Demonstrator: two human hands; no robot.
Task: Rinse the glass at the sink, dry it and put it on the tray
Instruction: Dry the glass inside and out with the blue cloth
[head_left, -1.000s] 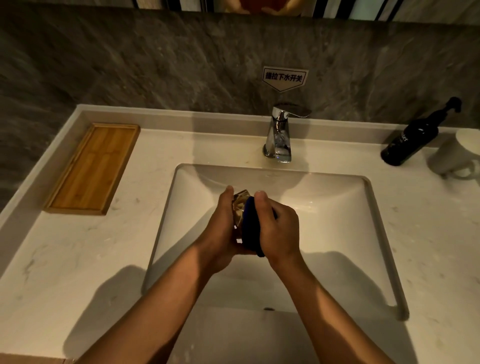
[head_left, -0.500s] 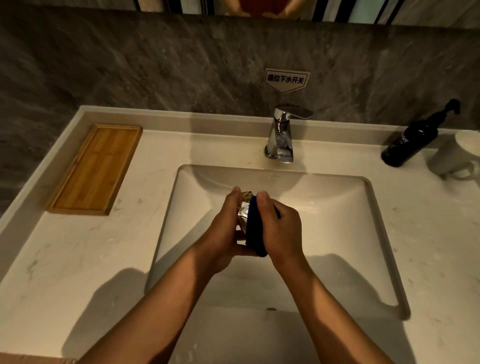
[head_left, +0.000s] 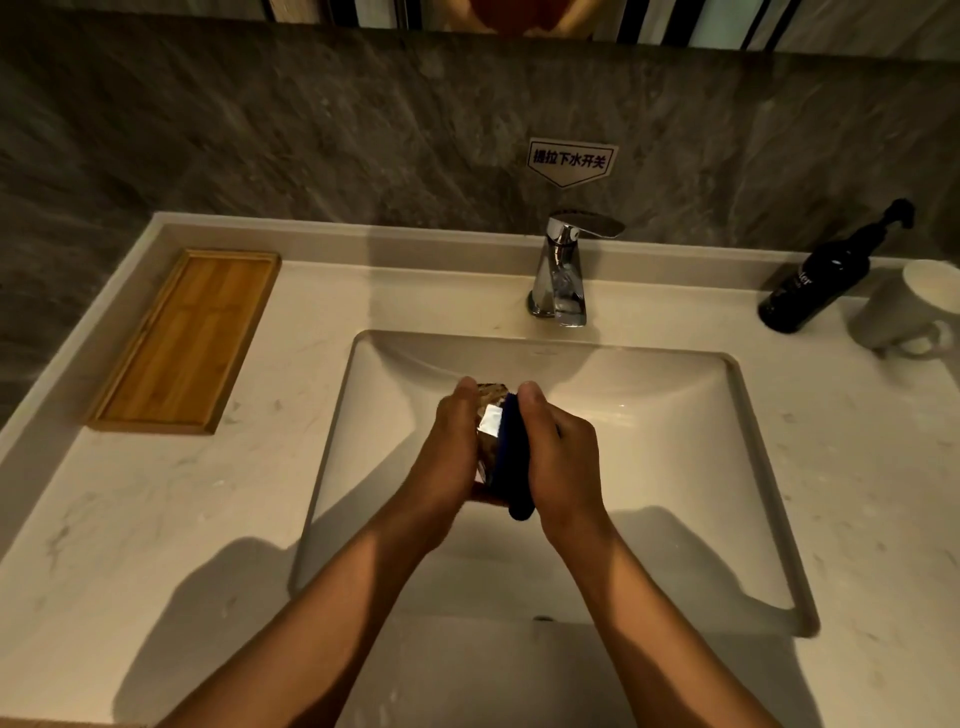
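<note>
Over the white sink basin (head_left: 675, 467), my left hand (head_left: 449, 457) grips a clear glass (head_left: 488, 421), which shows only as a glinting strip between both hands. My right hand (head_left: 563, 457) presses a dark blue cloth (head_left: 511, 467) against the right side of the glass. Most of the glass is hidden by my fingers and the cloth. The wooden tray (head_left: 182, 338) lies on the counter at the left, with nothing on it.
A chrome faucet (head_left: 563, 270) stands behind the basin with no water running. A black pump bottle (head_left: 815, 280) and a white mug (head_left: 914, 306) sit at the back right. A stone wall with a small sign (head_left: 571, 161) rises behind the counter.
My hands stay together over the basin; the cloth has shifted slightly against the glass, and more of the glass's shiny side shows between my thumbs.
</note>
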